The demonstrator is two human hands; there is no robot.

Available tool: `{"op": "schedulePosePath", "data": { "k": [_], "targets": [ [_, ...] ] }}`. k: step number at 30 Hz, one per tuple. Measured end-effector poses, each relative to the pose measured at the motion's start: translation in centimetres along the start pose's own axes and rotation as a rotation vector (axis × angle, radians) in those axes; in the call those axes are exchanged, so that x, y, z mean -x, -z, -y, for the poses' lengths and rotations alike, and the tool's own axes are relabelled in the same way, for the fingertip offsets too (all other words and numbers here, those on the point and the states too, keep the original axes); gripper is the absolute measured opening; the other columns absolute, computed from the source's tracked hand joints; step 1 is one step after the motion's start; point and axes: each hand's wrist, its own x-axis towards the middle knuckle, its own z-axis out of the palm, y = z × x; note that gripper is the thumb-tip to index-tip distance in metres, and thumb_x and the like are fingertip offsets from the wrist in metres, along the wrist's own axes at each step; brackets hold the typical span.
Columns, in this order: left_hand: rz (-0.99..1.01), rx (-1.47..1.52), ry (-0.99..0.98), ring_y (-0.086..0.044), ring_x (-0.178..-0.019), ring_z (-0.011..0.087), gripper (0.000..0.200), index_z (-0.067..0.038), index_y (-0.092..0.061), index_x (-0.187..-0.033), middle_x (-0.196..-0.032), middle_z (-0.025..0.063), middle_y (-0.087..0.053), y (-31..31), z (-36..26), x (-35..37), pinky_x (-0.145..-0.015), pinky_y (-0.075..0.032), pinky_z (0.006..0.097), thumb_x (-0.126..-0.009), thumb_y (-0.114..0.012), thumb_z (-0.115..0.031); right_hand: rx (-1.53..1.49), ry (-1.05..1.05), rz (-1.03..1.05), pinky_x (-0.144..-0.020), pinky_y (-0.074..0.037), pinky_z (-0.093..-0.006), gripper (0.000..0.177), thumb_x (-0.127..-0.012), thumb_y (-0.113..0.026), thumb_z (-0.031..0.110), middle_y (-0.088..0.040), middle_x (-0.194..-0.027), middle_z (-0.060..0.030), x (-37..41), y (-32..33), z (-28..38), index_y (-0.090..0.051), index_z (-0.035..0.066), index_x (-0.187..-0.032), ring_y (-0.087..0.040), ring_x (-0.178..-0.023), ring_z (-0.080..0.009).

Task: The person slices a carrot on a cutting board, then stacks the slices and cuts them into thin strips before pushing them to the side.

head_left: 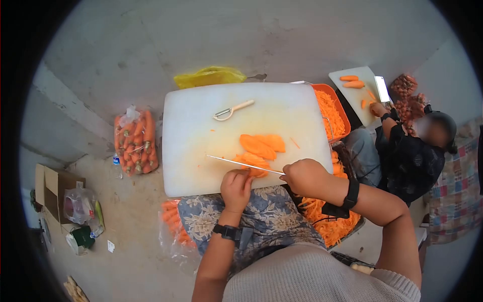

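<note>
A white cutting board (201, 131) rests on my lap. Flat carrot slices (261, 144) lie near its middle. My right hand (304, 177) grips the handle of a knife (241, 163), whose thin blade points left across the board. My left hand (235, 190) presses down on a stack of carrot slices (253, 162) at the board's near edge, right beside the blade. A peeler (232, 109) lies on the far part of the board.
An orange basket of shredded carrot (334, 113) stands to the right of the board, more shreds (327, 221) below it. A bag of whole carrots (135, 142) lies on the floor at left. Another person (412, 151) cuts carrots on a second board (359, 93) at right.
</note>
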Motion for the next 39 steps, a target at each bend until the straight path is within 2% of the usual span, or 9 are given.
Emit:
{"op": "schedulePosePath", "data": {
  "k": [5, 9, 11, 14, 18, 20, 28, 30, 39],
  "targets": [
    [-0.004, 0.03, -0.021, -0.062, -0.082, 0.0293, 0.018, -0.003, -0.068, -0.091, -0.087, 0.01, -0.064, -0.1, 0.1, -0.1, -0.073, -0.051, 0.0368, -0.074, -0.073, -0.007, 0.024, -0.046, 0.203, -0.065, -0.051, -0.046, 0.014, -0.083, -0.064, 0.016, -0.066, -0.076, -0.0184, -0.3, 1.9, -0.3, -0.066, 0.002, -0.08, -0.065, -0.075, -0.0359],
    [0.001, 0.017, 0.006, -0.063, -0.082, 0.0293, 0.017, -0.003, -0.068, -0.09, -0.087, 0.0102, -0.065, -0.1, -0.1, -0.2, -0.073, -0.051, 0.0368, -0.074, -0.073, -0.006, 0.027, 0.0, 0.254, -0.065, -0.051, -0.0457, 0.012, -0.081, -0.063, 0.013, -0.066, -0.079, -0.0187, -2.0, -0.1, -1.1, -0.066, 0.002, -0.08, -0.065, -0.077, -0.0357],
    [0.005, 0.011, -0.003, -0.063, -0.082, 0.0293, 0.016, -0.002, -0.068, -0.09, -0.087, 0.0107, -0.064, -0.1, -0.3, -0.3, -0.073, -0.051, 0.0368, -0.075, -0.073, -0.006, -0.031, 0.075, 0.104, -0.059, -0.049, -0.0475, 0.022, -0.087, -0.062, 0.023, -0.061, -0.063, -0.0182, -3.0, -2.4, -1.7, -0.062, 0.002, -0.08, -0.062, -0.063, -0.0386],
    [0.002, 0.021, 0.003, -0.063, -0.082, 0.0295, 0.017, -0.002, -0.068, -0.09, -0.087, 0.0112, -0.064, -0.2, -0.2, -0.2, -0.073, -0.052, 0.0368, -0.074, -0.073, -0.006, -0.099, -0.019, 0.073, -0.064, -0.051, -0.0459, 0.016, -0.083, -0.062, 0.015, -0.066, -0.074, -0.0191, -4.0, -4.4, -1.0, -0.064, 0.0, -0.087, -0.065, -0.072, -0.0364],
    [-0.001, 0.035, -0.009, -0.063, -0.083, 0.0297, 0.016, -0.002, -0.067, -0.09, -0.088, 0.0113, -0.065, -0.4, 0.0, 0.0, -0.073, -0.052, 0.0367, -0.075, -0.072, -0.005, -0.147, 0.011, -0.08, -0.063, -0.051, -0.0462, 0.021, -0.086, -0.061, 0.02, -0.065, -0.07, -0.0193, -3.7, -5.1, -1.2, -0.063, -0.001, -0.088, -0.065, -0.069, -0.0368],
    [-0.016, 0.003, -0.029, -0.063, -0.084, 0.0299, 0.015, -0.002, -0.067, -0.089, -0.088, 0.0114, -0.065, -0.4, 0.2, 0.1, -0.074, -0.052, 0.0369, -0.075, -0.072, -0.005, -0.134, 0.052, -0.068, -0.062, -0.051, -0.0462, 0.025, -0.088, -0.06, 0.024, -0.065, -0.069, -0.0194, -3.9, -4.2, -1.2, -0.063, 0.0, -0.085, -0.065, -0.067, -0.0368],
    [-0.003, -0.007, -0.068, -0.063, -0.081, 0.0318, 0.019, -0.001, -0.065, -0.092, -0.088, 0.0131, -0.065, -0.4, 0.1, 0.1, -0.072, -0.051, 0.0376, -0.075, -0.073, -0.005, -0.105, 0.028, -0.122, -0.062, -0.051, -0.0456, 0.024, -0.088, -0.06, 0.024, -0.065, -0.07, -0.0196, -0.8, -1.9, 0.6, -0.064, 0.001, -0.082, -0.065, -0.067, -0.0364],
    [-0.03, -0.027, -0.041, -0.062, -0.081, 0.0301, 0.017, -0.003, -0.067, -0.09, -0.086, 0.0106, -0.064, -0.4, 0.0, 0.2, -0.071, -0.051, 0.0378, -0.075, -0.072, -0.007, -0.081, 0.022, -0.119, -0.063, -0.051, -0.0454, 0.024, -0.088, -0.06, 0.024, -0.065, -0.07, -0.0196, -0.7, -1.6, 0.6, -0.065, 0.001, -0.082, -0.065, -0.068, -0.0362],
    [-0.016, -0.02, -0.027, -0.062, -0.08, 0.0302, 0.018, -0.003, -0.067, -0.091, -0.087, 0.0107, -0.065, -0.5, 0.2, 0.2, -0.071, -0.051, 0.0381, -0.074, -0.072, -0.006, -0.071, 0.026, 0.004, -0.065, -0.052, -0.0448, 0.011, -0.08, -0.062, 0.011, -0.067, -0.077, -0.019, -0.9, -0.4, 0.7, -0.066, 0.002, -0.08, -0.066, -0.075, -0.0355]
  ]
}}
